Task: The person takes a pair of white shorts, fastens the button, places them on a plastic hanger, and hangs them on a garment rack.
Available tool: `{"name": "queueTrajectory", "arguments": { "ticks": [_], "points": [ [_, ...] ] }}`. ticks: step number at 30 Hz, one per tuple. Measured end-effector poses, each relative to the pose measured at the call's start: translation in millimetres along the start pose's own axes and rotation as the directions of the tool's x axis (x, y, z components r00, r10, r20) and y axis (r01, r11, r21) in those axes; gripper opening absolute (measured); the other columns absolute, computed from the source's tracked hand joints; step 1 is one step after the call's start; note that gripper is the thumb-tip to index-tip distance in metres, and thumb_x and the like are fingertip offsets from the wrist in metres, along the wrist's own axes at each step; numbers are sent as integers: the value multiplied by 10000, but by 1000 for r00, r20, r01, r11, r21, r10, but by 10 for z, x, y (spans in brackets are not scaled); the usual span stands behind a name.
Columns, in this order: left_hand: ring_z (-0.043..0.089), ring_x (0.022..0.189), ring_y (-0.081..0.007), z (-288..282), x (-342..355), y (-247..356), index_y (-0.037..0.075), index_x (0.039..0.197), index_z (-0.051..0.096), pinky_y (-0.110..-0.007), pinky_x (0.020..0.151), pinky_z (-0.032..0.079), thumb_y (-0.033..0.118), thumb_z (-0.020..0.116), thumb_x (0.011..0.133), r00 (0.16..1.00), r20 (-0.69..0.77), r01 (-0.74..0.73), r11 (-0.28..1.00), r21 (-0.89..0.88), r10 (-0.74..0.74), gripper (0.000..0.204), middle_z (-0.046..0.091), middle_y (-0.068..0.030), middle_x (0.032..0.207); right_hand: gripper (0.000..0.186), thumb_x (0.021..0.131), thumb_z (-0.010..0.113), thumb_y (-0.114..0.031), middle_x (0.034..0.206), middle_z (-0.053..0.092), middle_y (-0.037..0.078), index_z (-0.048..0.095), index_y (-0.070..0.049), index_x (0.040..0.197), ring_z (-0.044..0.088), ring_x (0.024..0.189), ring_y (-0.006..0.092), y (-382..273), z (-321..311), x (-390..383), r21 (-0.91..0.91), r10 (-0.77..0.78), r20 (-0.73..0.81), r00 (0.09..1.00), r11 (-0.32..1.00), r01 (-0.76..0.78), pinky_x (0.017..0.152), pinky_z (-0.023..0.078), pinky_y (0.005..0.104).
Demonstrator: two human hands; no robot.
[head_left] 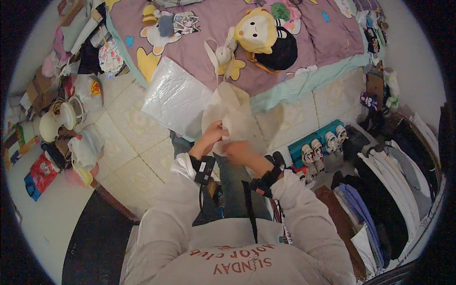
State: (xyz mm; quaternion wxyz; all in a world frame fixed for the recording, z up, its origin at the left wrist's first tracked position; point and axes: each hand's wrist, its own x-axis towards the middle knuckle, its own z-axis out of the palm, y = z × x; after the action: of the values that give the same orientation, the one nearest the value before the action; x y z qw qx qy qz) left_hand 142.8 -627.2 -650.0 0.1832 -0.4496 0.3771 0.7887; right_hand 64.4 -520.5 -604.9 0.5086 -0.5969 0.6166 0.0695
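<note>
A beige cloth tote bag (237,111) hangs over my knees, its long strap reaching up onto the bed. My left hand (209,138) is closed on the bag's left edge, with the fingers bent over the cloth. At the bag's lower end is my right hand (243,154), touching or very near the cloth. Motion smears its fingers, so their grip does not show. Left of the bag, a flat white package in shiny clear plastic (178,97) leans from the bed edge toward my left knee.
Ahead is a bed with a mauve cartoon quilt (327,42), carrying a yellow plush-faced bag (256,31) and a black round item (280,54). Several shoes (316,149) and hanging clothes (380,190) stand at the right. Plastic bags (85,145) and clutter line the left wall.
</note>
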Motion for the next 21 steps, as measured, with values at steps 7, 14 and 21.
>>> {"name": "queueTrajectory", "arguments": {
  "ticks": [7, 14, 21],
  "points": [
    [507, 768, -127, -190, -133, -149, 5, 1018, 494, -237, 656, 414, -5, 562, 602, 976, 220, -9, 998, 66, -6, 422, 546, -37, 853, 199, 742, 462, -190, 783, 570, 159, 562, -100, 889, 549, 719, 304, 904, -85, -4, 402, 536, -347, 769, 826, -395, 631, 422, 394],
    [461, 616, -85, -343, -303, -181, 10, 746, 561, -207, 571, 379, 2, 564, 610, 939, 344, -72, 958, 278, -30, 136, 516, 12, 668, 241, 730, 502, -161, 747, 588, 50, 545, -29, 927, 548, 663, 151, 1652, 108, 442, 861, 516, -155, 842, 489, -141, 602, 428, 269],
    [275, 475, -57, -439, -471, -465, 42, 541, 367, -242, 419, 227, 43, 582, 618, 939, 338, -49, 956, 288, -54, 229, 332, 53, 524, 257, 748, 524, -203, 783, 586, 50, 546, -25, 931, 548, 696, 133, 1577, 473, 889, 999, 319, 31, 947, -28, -23, 587, 414, 214]
  ]
}}
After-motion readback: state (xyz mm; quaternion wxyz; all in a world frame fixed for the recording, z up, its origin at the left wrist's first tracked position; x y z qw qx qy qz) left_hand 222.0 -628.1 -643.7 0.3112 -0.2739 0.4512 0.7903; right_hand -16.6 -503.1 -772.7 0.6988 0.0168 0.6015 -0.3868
